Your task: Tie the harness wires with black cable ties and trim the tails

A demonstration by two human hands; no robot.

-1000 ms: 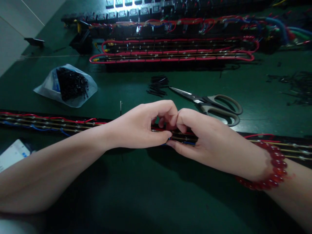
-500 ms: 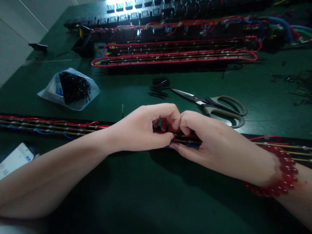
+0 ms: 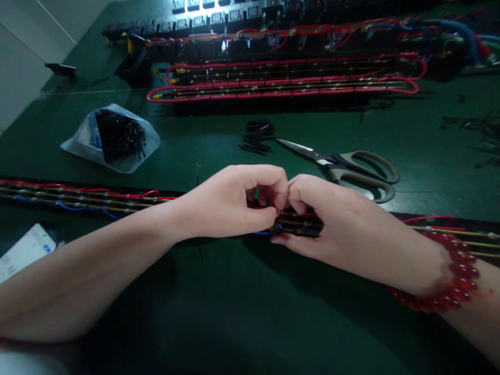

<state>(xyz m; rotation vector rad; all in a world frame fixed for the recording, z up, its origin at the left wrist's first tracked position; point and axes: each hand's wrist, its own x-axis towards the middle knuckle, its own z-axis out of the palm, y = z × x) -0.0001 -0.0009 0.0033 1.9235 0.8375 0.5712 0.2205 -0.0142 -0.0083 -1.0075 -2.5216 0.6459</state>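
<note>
A long black strip of wiring (image 3: 78, 198) with red, blue and brass conductors runs across the green table from left to right. My left hand (image 3: 230, 205) and my right hand (image 3: 332, 224) meet at its middle, both curled and pinching the wire bundle between fingers and thumbs. The fingertips touch each other over the strip. A red bead bracelet (image 3: 449, 271) circles my right wrist. What sits under the fingertips is hidden.
Scissors (image 3: 344, 164) lie just behind my right hand, beside a small pile of black ties (image 3: 255, 136). A plastic bag of black ties (image 3: 113, 136) lies at the back left. More wired strips with red cable (image 3: 285, 80) lie at the back. A phone (image 3: 23, 250) rests at the left edge.
Both hands stay pinched on the wire bundle; the fingers shift only slightly. The view has drifted a little.
</note>
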